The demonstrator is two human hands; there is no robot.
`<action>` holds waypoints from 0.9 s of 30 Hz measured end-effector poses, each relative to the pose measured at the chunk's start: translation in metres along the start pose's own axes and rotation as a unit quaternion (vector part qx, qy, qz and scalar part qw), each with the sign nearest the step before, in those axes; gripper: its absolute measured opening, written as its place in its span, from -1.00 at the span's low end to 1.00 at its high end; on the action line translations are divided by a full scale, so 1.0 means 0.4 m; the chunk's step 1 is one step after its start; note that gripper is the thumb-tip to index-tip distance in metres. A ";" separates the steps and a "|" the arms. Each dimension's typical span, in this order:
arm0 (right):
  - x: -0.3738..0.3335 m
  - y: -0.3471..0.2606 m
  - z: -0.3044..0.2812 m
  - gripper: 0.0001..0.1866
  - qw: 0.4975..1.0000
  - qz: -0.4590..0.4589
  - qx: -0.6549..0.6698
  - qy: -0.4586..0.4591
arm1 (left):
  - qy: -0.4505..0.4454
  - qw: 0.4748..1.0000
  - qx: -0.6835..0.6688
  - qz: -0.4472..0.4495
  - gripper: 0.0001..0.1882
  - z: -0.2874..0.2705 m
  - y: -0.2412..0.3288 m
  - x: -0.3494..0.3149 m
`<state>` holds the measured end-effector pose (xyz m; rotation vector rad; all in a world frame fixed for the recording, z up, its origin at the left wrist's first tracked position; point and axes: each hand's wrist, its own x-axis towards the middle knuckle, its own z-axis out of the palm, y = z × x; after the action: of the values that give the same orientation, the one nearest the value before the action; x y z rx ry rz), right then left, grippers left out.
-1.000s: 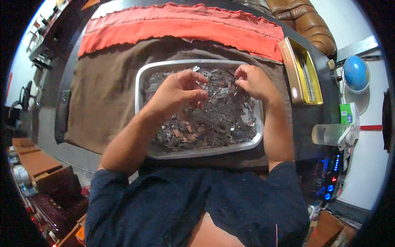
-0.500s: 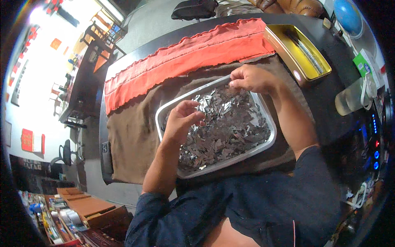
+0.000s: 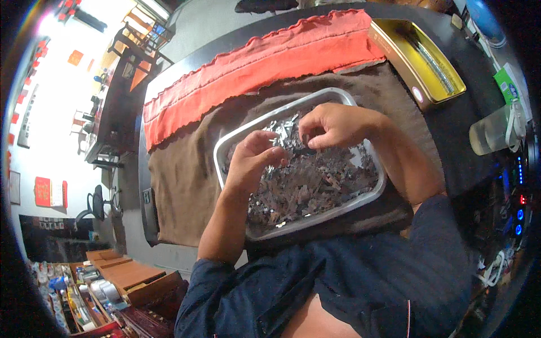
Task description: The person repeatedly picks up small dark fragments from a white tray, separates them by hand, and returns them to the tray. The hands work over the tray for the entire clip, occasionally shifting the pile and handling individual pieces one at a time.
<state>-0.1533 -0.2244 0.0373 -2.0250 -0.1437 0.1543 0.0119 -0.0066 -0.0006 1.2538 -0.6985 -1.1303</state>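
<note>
A white-rimmed plastic tray [image 3: 221, 147] holds a heap of small grey and dark flakes [image 3: 315, 183], with several shiny silvery strips [image 3: 288, 128] near its far left part. Over the left side of the heap is my left hand [image 3: 255, 160], its fingers half curled and the thumb apart from them; nothing shows between them. My right hand [image 3: 337, 126] reaches over the far right part of the tray, fingers bent down and thumb and fingertips drawn together close to the silvery strips. Whatever they pinch, if anything, is too small to make out.
Under the tray lies a brown cloth [image 3: 180, 180], with a red cloth [image 3: 259, 62] beyond it. A gold tin [image 3: 394, 50] with thin metal tools stands at the far right, near a translucent jug [image 3: 489, 135]. Wooden boxes [image 3: 132, 276] of supplies sit at lower left.
My right hand has left the tray's far rim and come left and nearer, over the flakes beside my left hand. The left hand stays nearly in place. The view has shifted slightly.
</note>
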 end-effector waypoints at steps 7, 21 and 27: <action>0.037 -0.010 0.087 -0.82 0.982 -0.036 -0.164 0.090 | -0.041 0.996 0.067 -0.031 -0.66 0.009 -0.004 -0.008; 0.050 -0.017 0.075 -0.90 0.955 0.049 0.156 0.246 | 0.045 0.999 0.015 0.025 -0.68 0.002 -0.001 -0.001; 0.038 -0.034 0.087 -0.90 0.958 0.142 0.170 0.181 | 0.052 0.997 -0.024 0.060 -0.69 0.002 -0.010 -0.001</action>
<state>-0.1448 -0.1852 0.0337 -1.6870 0.3830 -0.0148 0.0101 -0.0063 -0.0043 1.2042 -0.6555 -0.9708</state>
